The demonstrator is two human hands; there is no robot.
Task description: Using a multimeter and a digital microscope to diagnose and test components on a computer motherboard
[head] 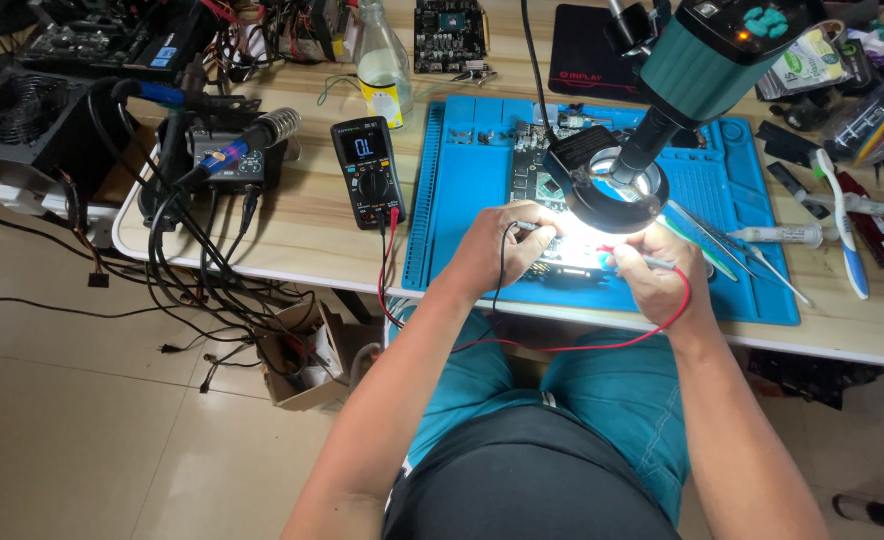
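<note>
Both hands pinching probes: left hand (497, 245) grasps the black-wired probe (528, 227), right hand (657, 275) the red-wired probe (652, 262), over the glaring green circuit board (562, 262) mid-frame; a slip could bridge contacts

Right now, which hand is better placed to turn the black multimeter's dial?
Probably the left hand: the black multimeter sits on its side of the blue mat. The right hand, holding the red-lead probe, is farther away.
</note>
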